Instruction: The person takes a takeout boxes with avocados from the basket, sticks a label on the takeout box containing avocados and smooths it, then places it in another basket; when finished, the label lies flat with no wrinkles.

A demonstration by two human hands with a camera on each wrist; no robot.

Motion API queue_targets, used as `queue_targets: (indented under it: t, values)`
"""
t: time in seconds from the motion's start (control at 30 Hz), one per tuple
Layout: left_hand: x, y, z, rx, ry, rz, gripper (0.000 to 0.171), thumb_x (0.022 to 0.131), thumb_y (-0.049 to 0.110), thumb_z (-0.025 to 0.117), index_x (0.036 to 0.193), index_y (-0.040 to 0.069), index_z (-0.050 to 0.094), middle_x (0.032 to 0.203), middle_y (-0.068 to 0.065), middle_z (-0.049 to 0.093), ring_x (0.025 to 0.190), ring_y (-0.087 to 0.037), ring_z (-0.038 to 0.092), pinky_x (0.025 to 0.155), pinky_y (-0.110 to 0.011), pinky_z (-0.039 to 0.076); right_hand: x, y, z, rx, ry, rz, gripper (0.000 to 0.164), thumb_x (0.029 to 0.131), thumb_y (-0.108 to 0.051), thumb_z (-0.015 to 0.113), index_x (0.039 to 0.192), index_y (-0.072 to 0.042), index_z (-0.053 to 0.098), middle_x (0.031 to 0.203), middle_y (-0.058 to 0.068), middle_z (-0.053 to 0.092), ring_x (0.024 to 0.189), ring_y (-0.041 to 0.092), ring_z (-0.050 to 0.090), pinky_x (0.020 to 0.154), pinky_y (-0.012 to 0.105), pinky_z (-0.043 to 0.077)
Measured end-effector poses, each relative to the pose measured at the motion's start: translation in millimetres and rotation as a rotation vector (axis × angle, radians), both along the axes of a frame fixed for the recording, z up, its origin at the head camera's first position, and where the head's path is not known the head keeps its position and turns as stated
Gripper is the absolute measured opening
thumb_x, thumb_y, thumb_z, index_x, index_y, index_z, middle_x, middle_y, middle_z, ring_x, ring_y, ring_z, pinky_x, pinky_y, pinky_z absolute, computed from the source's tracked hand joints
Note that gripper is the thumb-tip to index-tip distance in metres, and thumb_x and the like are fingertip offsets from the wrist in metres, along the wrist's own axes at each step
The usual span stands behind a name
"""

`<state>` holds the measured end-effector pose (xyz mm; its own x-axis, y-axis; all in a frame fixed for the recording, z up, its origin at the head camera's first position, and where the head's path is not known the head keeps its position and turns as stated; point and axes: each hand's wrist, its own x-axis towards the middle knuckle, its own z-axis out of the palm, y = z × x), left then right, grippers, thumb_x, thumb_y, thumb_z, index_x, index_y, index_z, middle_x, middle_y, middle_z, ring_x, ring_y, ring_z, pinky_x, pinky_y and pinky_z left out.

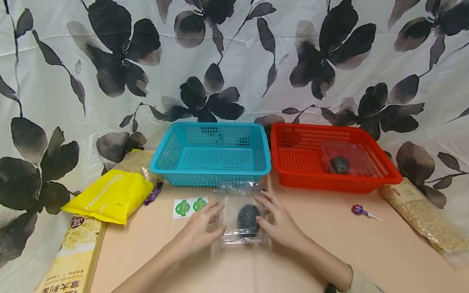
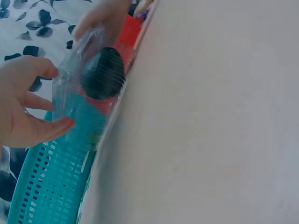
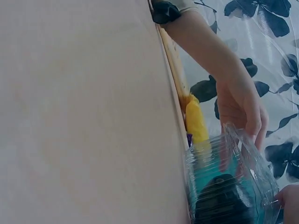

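A clear plastic clamshell box [image 1: 230, 211] lies in front of the blue basket, with a dark, egg-shaped fruit that looks like an avocado [image 1: 248, 220] in its right half. Its lid covers the fruit. My left hand [image 1: 201, 225] holds the box by its left edge, thumb and fingers spread along the side. At the opposite edge my right hand [image 1: 279, 220] grips the box, its thumb beside the fruit. In the left wrist view, fingertips of the left hand [image 2: 32, 102] meet the box's thin rim. Most of the right hand [image 3: 288, 200] is cut off in its own wrist view.
Behind the box stand a blue basket [image 1: 210, 176] and a red basket [image 1: 329, 184]; the red one holds another clear box [image 1: 359, 159] with a dark fruit. Green stickers [image 1: 190, 207], a yellow bag [image 1: 108, 196] and a noodle pack [image 1: 69, 260] lie left; a lollipop [image 1: 358, 210] and grain bag [image 1: 423, 217] right.
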<state>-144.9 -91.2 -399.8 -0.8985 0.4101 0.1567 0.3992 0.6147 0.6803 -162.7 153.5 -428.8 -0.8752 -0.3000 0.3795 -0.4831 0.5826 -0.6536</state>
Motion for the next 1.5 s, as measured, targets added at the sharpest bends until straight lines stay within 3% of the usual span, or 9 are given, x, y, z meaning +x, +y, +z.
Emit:
queue_targets:
  t: [0.33,0.6,0.7,0.8,0.93,1.1,1.27,1.4,1.5]
  values:
    - [-1.9,0,-16.9,0.078,0.078,0.031,0.056,0.082,0.026,0.06,0.133,0.011,0.041,0.138,-0.012,0.034,0.099,-0.022,0.058,0.083,-0.035,0.047,-3.4,2,-16.6,-0.117,-0.038,0.029,0.056,0.082,-0.013,0.06,0.133,-0.02,0.039,0.14,0.003,0.029,0.096,0.014,0.049,0.072,0.029,0.046]
    - [-9.1,-6,-17.9,0.138,0.07,0.032,0.05,0.086,0.029,0.056,0.131,0.014,0.042,0.134,-0.006,0.04,0.098,-0.019,0.058,0.076,-0.025,0.049,1.9,1,-5.7,-0.14,-0.026,0.03,0.056,0.083,-0.006,0.058,0.134,-0.01,0.037,0.139,0.012,0.031,0.096,0.024,0.049,0.076,0.038,0.045]
    - [-20.7,-20,-17.6,0.092,0.136,0.121,0.045,0.087,0.027,0.055,0.129,0.014,0.045,0.13,-0.005,0.045,0.104,-0.022,0.055,0.082,-0.034,0.048,7.2,-2,4.7,-0.188,-0.018,0.041,0.054,0.083,-0.001,0.055,0.133,-0.005,0.036,0.137,0.018,0.031,0.098,0.031,0.049,0.079,0.042,0.045]
    - [-37.3,-41,-23.5,-0.022,0.187,0.276,0.045,0.087,0.03,0.053,0.128,0.013,0.046,0.13,-0.009,0.045,0.113,-0.028,0.046,0.09,-0.048,0.04,10.2,-2,10.5,-0.222,0.004,0.044,0.052,0.083,0.003,0.052,0.132,-0.003,0.036,0.134,0.021,0.032,0.098,0.034,0.049,0.079,0.039,0.046]
    - [-55.2,-69,-37.6,-0.165,0.142,0.41,0.052,0.084,0.032,0.053,0.128,0.005,0.044,0.129,-0.018,0.042,0.121,-0.037,0.034,0.096,-0.055,0.029,9.9,-1,9.4,-0.242,0.031,0.052,0.049,0.083,0.006,0.05,0.13,0.002,0.036,0.127,0.023,0.036,0.097,0.034,0.048,0.08,0.037,0.046]
    - [-63.3,-90,-49.1,-0.269,0.082,0.327,0.067,0.08,0.04,0.058,0.129,-0.002,0.039,0.129,-0.027,0.036,0.122,-0.044,0.025,0.099,-0.058,0.02,9.0,0,3.9,-0.266,0.025,0.062,0.047,0.083,0.007,0.049,0.128,0.006,0.036,0.119,0.026,0.038,0.097,0.032,0.045,0.08,0.033,0.046]
    - [-69.0,-98,-49.3,-0.177,0.073,0.253,0.062,0.076,0.03,0.066,0.122,-0.005,0.043,0.116,-0.024,0.046,0.107,-0.036,0.041,0.092,-0.05,0.033,8.8,1,1.9,-0.294,0.014,0.075,0.047,0.083,0.008,0.048,0.128,0.007,0.034,0.117,0.027,0.038,0.097,0.031,0.043,0.08,0.025,0.044]
    - [-74.0,-102,-49.0,-0.087,0.054,0.264,0.054,0.074,0.012,0.068,0.119,-0.007,0.046,0.093,-0.015,0.053,0.08,-0.022,0.048,0.071,-0.033,0.043,8.5,2,2.4,-0.301,0.002,0.078,0.047,0.084,0.007,0.047,0.129,0.007,0.034,0.115,0.027,0.038,0.098,0.029,0.041,0.081,0.023,0.042]
    - [-76.1,-104,-47.3,-0.016,0.01,0.276,0.048,0.076,0.005,0.065,0.119,-0.006,0.049,0.085,-0.01,0.057,0.074,-0.016,0.052,0.066,-0.026,0.045,7.4,2,3.2,-0.307,0.01,0.076,0.047,0.083,0.009,0.046,0.128,0.007,0.034,0.115,0.027,0.038,0.098,0.031,0.041,0.08,0.024,0.042]
